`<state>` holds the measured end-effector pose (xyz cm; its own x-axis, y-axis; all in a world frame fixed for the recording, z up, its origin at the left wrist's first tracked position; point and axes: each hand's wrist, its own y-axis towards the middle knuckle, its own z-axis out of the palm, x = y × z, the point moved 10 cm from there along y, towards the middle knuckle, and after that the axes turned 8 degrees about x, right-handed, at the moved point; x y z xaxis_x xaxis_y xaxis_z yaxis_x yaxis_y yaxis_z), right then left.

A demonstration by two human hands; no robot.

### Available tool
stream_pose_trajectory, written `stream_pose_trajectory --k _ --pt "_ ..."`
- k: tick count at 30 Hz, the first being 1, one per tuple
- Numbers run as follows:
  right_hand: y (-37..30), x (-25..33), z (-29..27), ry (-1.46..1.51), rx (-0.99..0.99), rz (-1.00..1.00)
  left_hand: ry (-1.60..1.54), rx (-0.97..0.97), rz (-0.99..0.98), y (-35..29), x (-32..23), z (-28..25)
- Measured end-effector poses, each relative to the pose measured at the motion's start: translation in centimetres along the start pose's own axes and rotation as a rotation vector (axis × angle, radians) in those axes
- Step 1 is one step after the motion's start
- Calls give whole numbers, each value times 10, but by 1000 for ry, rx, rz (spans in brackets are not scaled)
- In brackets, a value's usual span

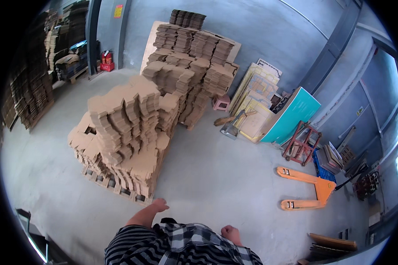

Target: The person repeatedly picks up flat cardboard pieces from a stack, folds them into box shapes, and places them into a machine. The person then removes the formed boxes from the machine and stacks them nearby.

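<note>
My left hand [160, 204] hangs in front of my body near the close corner of a wooden pallet [119, 189], its fingers loosely stretched and nothing visible in them. At my right side, my right hand [229, 231] is curled into a loose fist, with nothing showing in it. On the pallet stand tall stacks of flat die-cut brown cardboard [128, 119], their edges notched and wavy. Behind them, more cardboard stacks [194, 66] rise in steps toward the wall. Neither hand appears to touch the cardboard.
An orange pallet jack [309, 187] rests on the floor at right, near a red metal frame [301, 143]. Boards [256, 99] and a teal panel [292, 115] lean by the wall, with a dustpan [231, 129] and pink stool [221, 103] close by. Dark stacks [28, 88] stand far left.
</note>
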<state>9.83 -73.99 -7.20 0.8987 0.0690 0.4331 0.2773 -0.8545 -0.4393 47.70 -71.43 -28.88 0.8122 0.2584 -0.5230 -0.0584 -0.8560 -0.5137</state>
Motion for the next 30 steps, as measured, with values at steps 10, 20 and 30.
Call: stream_pose_trajectory --k 10,20,30 --pt "171 -116 41 -244 359 212 207 298 -225 -9 123 66" --pt "405 -68 -25 -295 516 -90 155 124 -327 72 160 -5" --pt "530 112 -187 26 128 -568 -431 -294 -21 276 -135 -334"
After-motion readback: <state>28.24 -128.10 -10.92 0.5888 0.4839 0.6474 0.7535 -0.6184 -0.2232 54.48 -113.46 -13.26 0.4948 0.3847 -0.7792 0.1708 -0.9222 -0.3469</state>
